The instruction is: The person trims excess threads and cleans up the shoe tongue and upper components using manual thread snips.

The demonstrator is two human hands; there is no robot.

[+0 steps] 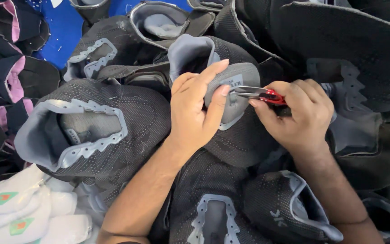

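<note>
My left hand (194, 108) pinches the grey tongue (231, 97) of a dark knit shoe upper (231, 140), centre of pile. Right hand (301, 113) clamped on red-handled snips (260, 93), blades at tongue's label. More uppers (100, 122) w/ grey trim beyond.

White shoe parts (28, 212) lie beside pink-lined black uppers (5, 77)

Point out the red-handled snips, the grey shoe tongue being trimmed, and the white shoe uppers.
Red-handled snips (271, 96), head view, on the red handle.
Grey shoe tongue (238, 97), head view, on its padded face.
White shoe uppers (28, 212), head view, on the stacked pile.
</note>
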